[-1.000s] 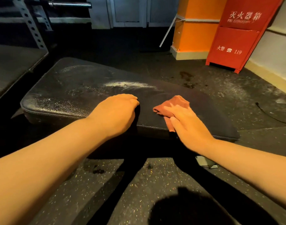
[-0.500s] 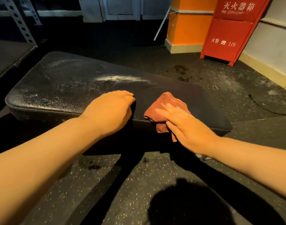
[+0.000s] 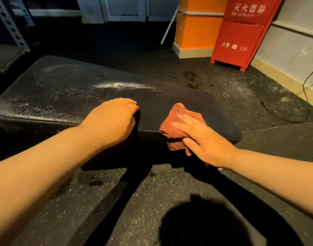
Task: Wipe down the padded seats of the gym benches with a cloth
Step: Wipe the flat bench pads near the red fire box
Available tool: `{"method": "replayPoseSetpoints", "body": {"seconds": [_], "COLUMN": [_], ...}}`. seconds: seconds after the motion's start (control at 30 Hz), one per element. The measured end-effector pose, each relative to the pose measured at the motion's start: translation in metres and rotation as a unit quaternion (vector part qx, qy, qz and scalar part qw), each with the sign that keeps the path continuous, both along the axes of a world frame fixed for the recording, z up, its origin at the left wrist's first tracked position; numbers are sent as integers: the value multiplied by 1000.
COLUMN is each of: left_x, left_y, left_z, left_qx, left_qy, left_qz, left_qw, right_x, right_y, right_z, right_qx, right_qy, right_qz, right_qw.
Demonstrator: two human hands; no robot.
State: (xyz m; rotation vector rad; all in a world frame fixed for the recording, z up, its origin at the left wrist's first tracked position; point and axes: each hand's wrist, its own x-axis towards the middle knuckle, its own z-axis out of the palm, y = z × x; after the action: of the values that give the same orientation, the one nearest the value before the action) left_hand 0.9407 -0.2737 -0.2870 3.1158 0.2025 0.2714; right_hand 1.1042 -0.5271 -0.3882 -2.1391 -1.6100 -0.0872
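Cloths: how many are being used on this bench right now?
1. A rust-red cloth lies at the near edge of the bench pad, pressed under the right hand. The left hand shows none; its fingers are hidden.
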Motion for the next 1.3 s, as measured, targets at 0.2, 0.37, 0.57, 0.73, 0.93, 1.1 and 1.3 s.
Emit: {"method": "replayPoseSetpoints", "body": {"seconds": [0.2,0.37,0.57,0.73,0.93,1.1,1.3], "left_x": [0,1,-2,-1,1,3,7], "left_y": [2,0,0,-2,-3,0,-6], "left_z": [0,2,2,-3,-2,-5,-9], "left_qx": [-4,-2,-2,9,7,21,43], "left_qy": [0,-2,-1,-22,-28,-25,-25], "left_qz": [4,4,-2,2,-8,-4,9], "left_qw": [1000,1000,1000,1000,1000,999,999], "right_x": [28,-9,59,45,23,37,-17], "right_y": [16,39,-40,-1,-33,-22,-4], "right_z": [6,19,-9,-10,-8,-19,4], "right_qx": [25,49,-72,84,68,166,101], "right_qy": [106,9,1,141,117,135,9], "right_qz": [-191,-93,-302,-328,-115,-344,-49], "right_qw": [975,994,951,930,984,914,994]}}
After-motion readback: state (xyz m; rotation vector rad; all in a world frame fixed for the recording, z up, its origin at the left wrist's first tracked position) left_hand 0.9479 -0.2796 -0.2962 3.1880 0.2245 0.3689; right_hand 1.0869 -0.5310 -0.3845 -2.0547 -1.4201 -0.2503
